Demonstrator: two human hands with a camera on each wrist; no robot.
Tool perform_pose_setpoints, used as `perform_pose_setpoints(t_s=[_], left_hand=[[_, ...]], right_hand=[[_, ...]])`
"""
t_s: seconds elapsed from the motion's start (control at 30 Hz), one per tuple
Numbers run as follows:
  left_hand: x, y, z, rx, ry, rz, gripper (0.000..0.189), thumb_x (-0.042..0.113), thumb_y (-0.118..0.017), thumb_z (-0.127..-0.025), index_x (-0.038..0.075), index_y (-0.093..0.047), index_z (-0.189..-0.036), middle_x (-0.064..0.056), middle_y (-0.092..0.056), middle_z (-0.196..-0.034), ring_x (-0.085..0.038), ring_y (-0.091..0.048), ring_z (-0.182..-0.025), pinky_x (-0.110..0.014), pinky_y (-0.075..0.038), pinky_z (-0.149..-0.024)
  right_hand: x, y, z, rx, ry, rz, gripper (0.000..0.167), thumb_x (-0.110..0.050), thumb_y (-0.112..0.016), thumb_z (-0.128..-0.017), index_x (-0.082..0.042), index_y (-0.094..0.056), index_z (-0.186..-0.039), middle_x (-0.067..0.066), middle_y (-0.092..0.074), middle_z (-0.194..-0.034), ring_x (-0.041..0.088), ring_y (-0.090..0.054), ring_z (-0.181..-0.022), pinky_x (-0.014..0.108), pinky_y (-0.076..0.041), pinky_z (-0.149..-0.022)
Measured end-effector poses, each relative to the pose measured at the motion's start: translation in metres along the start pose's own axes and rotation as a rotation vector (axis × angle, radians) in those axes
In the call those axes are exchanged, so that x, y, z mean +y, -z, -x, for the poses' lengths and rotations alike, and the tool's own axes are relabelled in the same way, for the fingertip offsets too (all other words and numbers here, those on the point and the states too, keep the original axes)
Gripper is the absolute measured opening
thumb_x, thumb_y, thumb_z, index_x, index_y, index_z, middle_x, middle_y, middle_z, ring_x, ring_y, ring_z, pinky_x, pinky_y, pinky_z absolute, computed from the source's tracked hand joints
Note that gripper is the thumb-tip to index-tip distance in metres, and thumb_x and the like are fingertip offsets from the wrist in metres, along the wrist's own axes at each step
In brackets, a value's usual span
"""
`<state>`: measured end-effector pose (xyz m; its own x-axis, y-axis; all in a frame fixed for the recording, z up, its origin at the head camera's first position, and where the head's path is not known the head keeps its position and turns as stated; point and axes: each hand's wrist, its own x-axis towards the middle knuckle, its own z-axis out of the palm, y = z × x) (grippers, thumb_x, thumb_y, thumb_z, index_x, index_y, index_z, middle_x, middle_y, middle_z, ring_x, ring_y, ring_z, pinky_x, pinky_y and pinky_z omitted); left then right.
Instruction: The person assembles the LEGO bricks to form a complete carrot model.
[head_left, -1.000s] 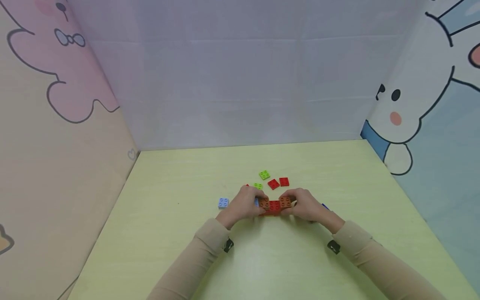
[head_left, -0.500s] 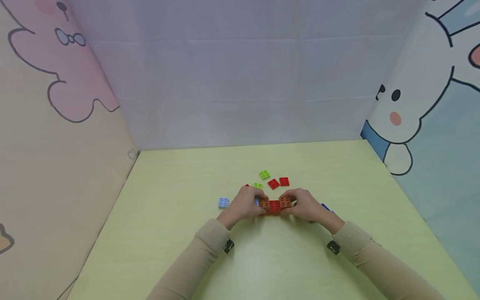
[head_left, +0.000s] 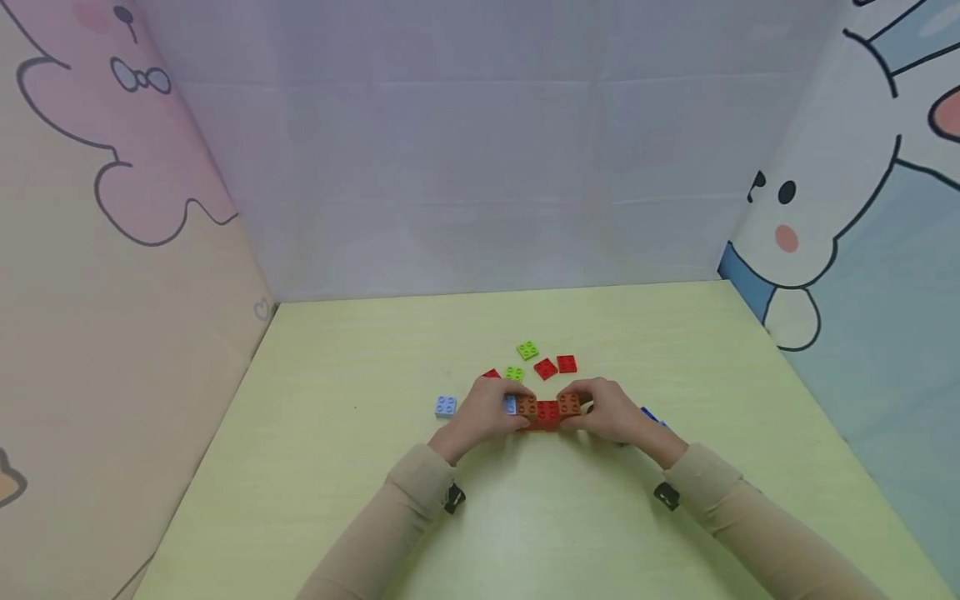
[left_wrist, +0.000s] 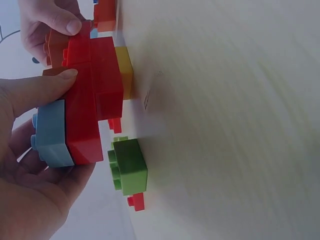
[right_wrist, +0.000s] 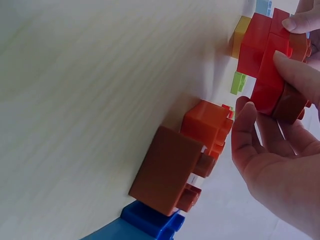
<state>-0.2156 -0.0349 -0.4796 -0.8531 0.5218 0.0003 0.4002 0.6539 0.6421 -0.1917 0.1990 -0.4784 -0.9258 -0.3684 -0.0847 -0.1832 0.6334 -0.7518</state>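
Both hands hold one built stack of toy building bricks (head_left: 547, 413). From the bottom it has a yellow brick (left_wrist: 125, 72), a red brick (left_wrist: 107, 80) and a wider layer of red bricks (left_wrist: 82, 125). On top sit a light blue brick (left_wrist: 52, 132) at the left end and brown bricks (head_left: 569, 404). My left hand (head_left: 483, 412) grips the left end, its thumb over a brown brick and fingers behind. My right hand (head_left: 611, 410) pinches the right end, its thumb against the red side (right_wrist: 267, 75). The fingers partly hide the upper bricks.
Beyond the hands lie loose green bricks (head_left: 527, 350) and red bricks (head_left: 566, 364). A light blue brick (head_left: 446, 407) stands left of my left hand. Orange (right_wrist: 205, 125), brown (right_wrist: 165, 170) and blue bricks (right_wrist: 150, 220) stand near my right hand.
My left hand has shifted slightly, uncovering more of the light blue brick and of a red brick behind it. My right hand and the stack look almost unmoved.
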Motion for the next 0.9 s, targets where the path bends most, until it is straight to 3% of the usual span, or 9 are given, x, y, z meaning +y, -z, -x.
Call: perform_pose_setpoints(t_s=[0.37, 0.57, 0.9], left_hand=[[-0.014, 0.000, 0.008, 0.065, -0.004, 0.068, 0.038, 0.027, -0.086, -0.070, 0.013, -0.073, -0.102, 0.003, -0.065, -0.098, -0.012, -0.054, -0.088, -0.029, -0.045, -0.075], [-0.022, 0.002, 0.012, 0.061, 0.006, 0.120, 0.036, 0.020, -0.087, -0.068, 0.012, -0.072, -0.100, 0.005, -0.064, -0.093, -0.011, -0.055, -0.085, -0.028, -0.047, -0.072], [-0.021, 0.006, 0.015, 0.051, 0.016, 0.126, 0.038, 0.017, -0.087, -0.068, 0.011, -0.072, -0.103, 0.004, -0.064, -0.095, -0.013, -0.056, -0.088, -0.030, -0.047, -0.075]], right_hand=[[0.001, 0.003, 0.001, -0.010, -0.024, 0.028, 0.037, -0.017, -0.081, -0.077, -0.012, -0.067, -0.111, 0.000, -0.065, -0.106, 0.020, -0.060, -0.098, 0.042, -0.048, -0.083], [0.001, 0.004, 0.002, 0.002, -0.028, 0.045, 0.039, -0.015, -0.082, -0.075, -0.012, -0.067, -0.111, 0.001, -0.065, -0.108, 0.021, -0.061, -0.098, 0.040, -0.049, -0.083], [0.001, 0.006, 0.005, 0.003, -0.048, 0.037, 0.039, -0.012, -0.082, -0.075, -0.009, -0.067, -0.111, 0.004, -0.065, -0.108, 0.023, -0.062, -0.098, 0.040, -0.049, -0.083]])
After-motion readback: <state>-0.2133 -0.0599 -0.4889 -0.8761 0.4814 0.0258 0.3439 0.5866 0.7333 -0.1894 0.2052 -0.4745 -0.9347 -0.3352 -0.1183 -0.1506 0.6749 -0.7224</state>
